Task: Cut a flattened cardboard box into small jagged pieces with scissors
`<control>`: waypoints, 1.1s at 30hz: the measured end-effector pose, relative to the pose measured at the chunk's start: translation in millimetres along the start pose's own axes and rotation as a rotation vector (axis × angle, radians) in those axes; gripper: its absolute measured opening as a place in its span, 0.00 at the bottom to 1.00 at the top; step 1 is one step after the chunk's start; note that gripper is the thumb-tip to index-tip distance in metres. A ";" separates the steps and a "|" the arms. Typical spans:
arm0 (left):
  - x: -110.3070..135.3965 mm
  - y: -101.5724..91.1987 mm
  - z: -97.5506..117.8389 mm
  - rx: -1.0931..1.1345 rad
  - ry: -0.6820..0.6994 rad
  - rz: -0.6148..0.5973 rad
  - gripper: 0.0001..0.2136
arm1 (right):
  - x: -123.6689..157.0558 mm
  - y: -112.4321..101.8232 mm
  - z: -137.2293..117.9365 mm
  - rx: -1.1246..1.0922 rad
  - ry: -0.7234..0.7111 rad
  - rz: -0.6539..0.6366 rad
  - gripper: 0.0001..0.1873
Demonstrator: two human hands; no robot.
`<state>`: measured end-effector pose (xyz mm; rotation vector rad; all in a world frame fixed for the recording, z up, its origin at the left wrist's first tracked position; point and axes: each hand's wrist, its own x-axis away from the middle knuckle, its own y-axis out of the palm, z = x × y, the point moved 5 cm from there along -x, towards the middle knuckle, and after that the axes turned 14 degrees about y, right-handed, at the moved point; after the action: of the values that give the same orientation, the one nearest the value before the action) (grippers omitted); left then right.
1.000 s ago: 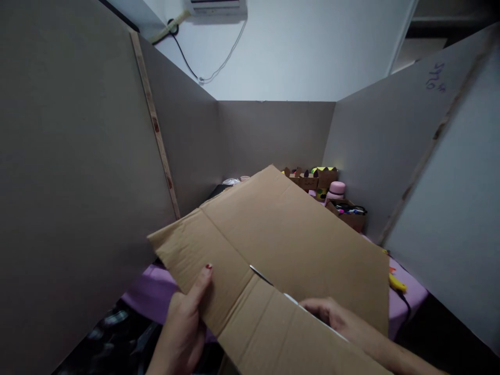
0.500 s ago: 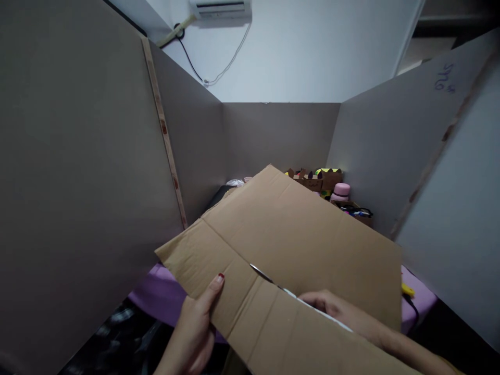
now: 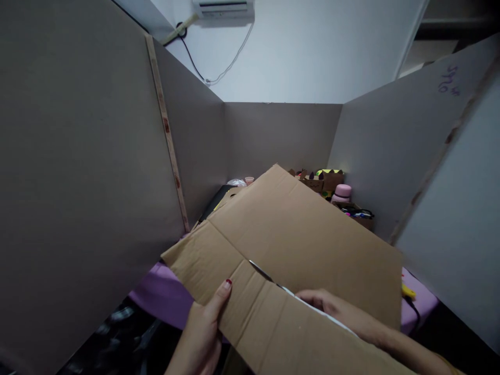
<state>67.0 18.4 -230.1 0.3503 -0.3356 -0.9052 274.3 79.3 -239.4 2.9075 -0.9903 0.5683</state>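
Note:
A large flat brown cardboard sheet (image 3: 300, 239) with fold creases lies tilted over a purple-covered table (image 3: 164, 291). My left hand (image 3: 203, 333) grips the sheet's near left edge, thumb pressed on top and fingers hidden beneath. My right hand (image 3: 339, 315) rests on the sheet to the right, fingers curled around a pale-handled cutting tool (image 3: 308, 304). Its thin metal blade (image 3: 260, 271) points left along a slit in the cardboard. Whether the tool is scissors or a knife is hidden.
Grey partition boards (image 3: 78, 172) wall the table on the left, back and right. At the back right stand small cardboard boxes (image 3: 318, 181), a pink bottle (image 3: 342, 192) and a box of pens (image 3: 357, 213). A yellow item (image 3: 408, 291) lies at the table's right edge.
My left hand has slid right along the cardboard's edge, its thumb nearer the slit. The sheet has shifted slightly right. The right hand and blade stay almost where they were.

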 end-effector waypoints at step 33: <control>20.7 2.2 -3.8 -0.016 -0.025 0.064 0.19 | -1.1 5.9 -17.0 0.016 0.034 -0.004 0.26</control>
<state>82.0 3.5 -229.7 0.3123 -0.3611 -0.8496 264.4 77.4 -224.5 2.9027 -0.9805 0.6270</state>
